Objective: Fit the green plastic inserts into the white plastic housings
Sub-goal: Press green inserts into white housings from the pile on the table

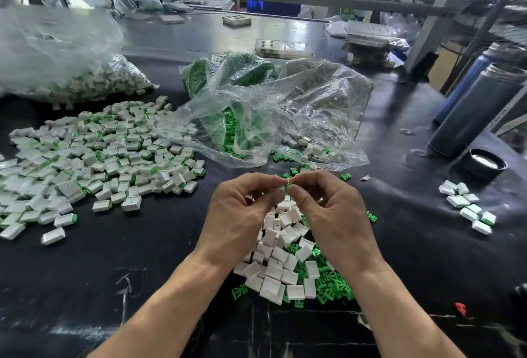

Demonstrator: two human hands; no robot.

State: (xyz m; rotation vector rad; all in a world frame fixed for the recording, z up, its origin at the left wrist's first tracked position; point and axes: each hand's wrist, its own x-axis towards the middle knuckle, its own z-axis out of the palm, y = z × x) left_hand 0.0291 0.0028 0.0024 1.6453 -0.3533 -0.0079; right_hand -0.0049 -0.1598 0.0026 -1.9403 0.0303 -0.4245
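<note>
Both hands are raised together above the near middle of the tabletop (399,243). The left hand (245,209) pinches a white housing (281,188) between thumb and fingertips, and the right hand (328,209) pinches a green insert (288,185) at its tip; the two parts meet where the fingertips touch. Most of both pieces is hidden by the fingers, so how far the insert is seated cannot be told.

These parts look small, light, stiff and smooth, likely to slip or flick away if squeezed off-centre. The housing is best held by its flat sides, with the open end left bare; the insert by its outer end, so the leading end can enter straight. A firm, square push should do, since tilting may jam it.

Directly below the hands lies a loose heap of white housings (278,269) mixed with green inserts (330,280), reaching toward the near edge. To the left, a broad spread of fitted pieces (99,158) takes up much of that side. Toward the far side, open clear bags (256,118) spill more green parts. On the right sit a small cluster of pieces (467,206), a dark flask (479,112) and its cap (484,162).

Bare tabletop lies left and right of the heap, giving room to set finished pieces aside. A dropped part would likely vanish among the heap.
</note>
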